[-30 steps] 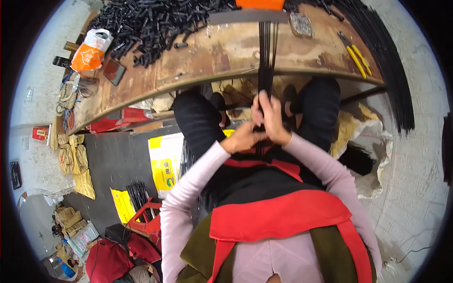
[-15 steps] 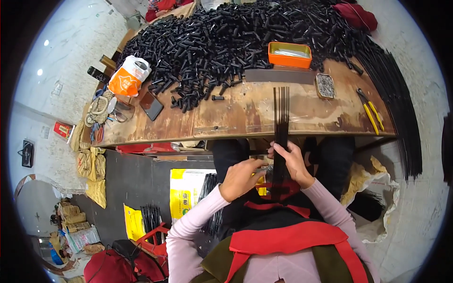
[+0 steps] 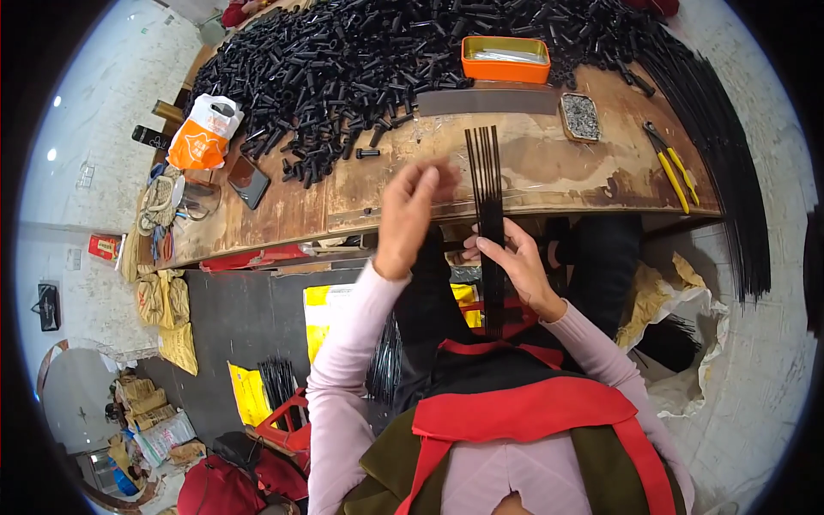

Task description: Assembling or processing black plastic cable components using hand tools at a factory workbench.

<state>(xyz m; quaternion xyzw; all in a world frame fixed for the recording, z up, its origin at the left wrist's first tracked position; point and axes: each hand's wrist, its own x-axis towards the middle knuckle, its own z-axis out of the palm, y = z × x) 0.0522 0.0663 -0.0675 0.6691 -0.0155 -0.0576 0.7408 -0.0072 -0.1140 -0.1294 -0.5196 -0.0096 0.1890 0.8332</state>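
Observation:
My right hand [image 3: 522, 264] grips a bundle of thin black rods [image 3: 490, 219] upright in front of my lap, thumb across it. At the top the rods fan slightly apart, and their tips reach over the table's front edge. My left hand [image 3: 412, 215] is raised to the left of the bundle, above the table edge and apart from the rods. Motion smears its fingers, so whether they hold anything cannot be made out. Beyond it, a large heap of short black tube-like parts [image 3: 343, 81] covers the back of the wooden table [image 3: 360, 193].
On the table are an orange tin [image 3: 505, 70], a dark flat strip [image 3: 489, 102], a small tray of tiny metal pieces [image 3: 580, 118], yellow-handled pliers [image 3: 672, 172], a phone [image 3: 249, 182] and a plastic bag [image 3: 204, 133]. Long black rods [image 3: 730, 163] hang over the right edge.
My left hand has moved up and away from the bundle, over the table edge. My right hand still holds the rods, slightly further left and higher. The view has tilted a little downward.

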